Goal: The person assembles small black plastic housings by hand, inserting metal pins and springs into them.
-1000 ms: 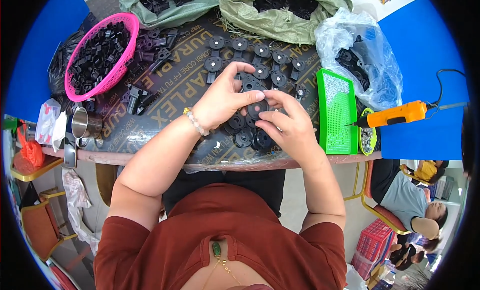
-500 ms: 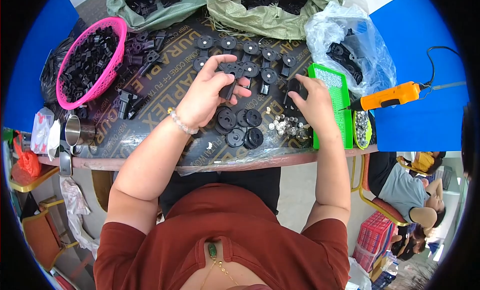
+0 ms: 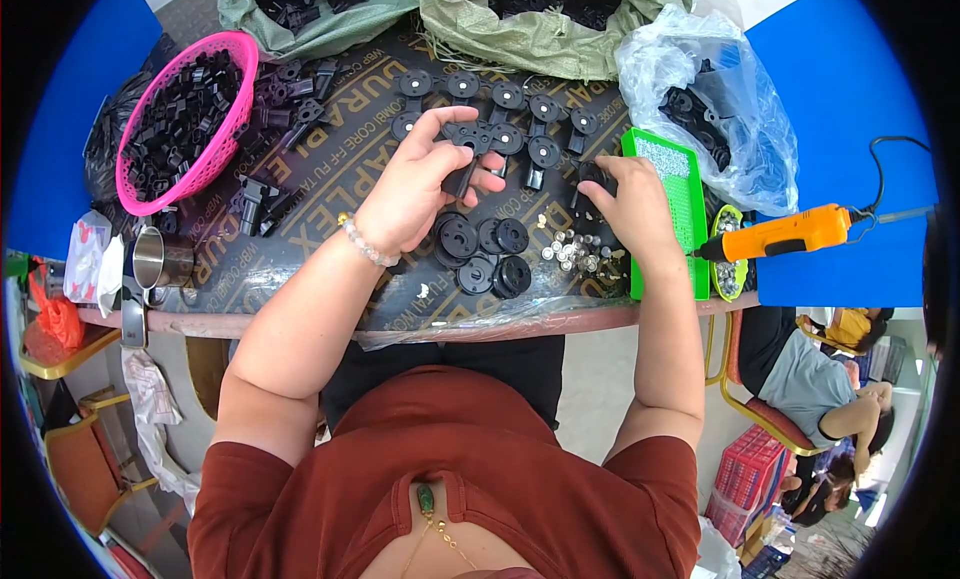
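Note:
My left hand (image 3: 415,184) pinches a black plastic bracket (image 3: 465,144) with a wide, holed head, thumb on top and fingers beneath. On the right, my right hand (image 3: 632,201) closes its fingertips round a small black plastic part (image 3: 588,184), mostly hidden by the fingers. Beyond both hands, several black brackets with round heads (image 3: 543,152) lie in loose rows, a pale dot at each centre. Black round discs (image 3: 475,274) are grouped nearer me, below my left hand. Beside them lies a cluster of small silvery metal pieces (image 3: 575,251).
A green tray (image 3: 700,269) holds tiny shiny pieces. Over its edge hangs an orange electric screwdriver (image 3: 790,234) on a cord. A pink basket (image 3: 245,109) of black parts stands left, near a metal cup (image 3: 150,259). Woven sacks (image 3: 560,49) and a clear bag (image 3: 770,129) line the back.
The orange screwdriver has swung nearer the table's front edge. Both hands keep nearly the same pose with the parts in them; the whole view has shifted slightly.

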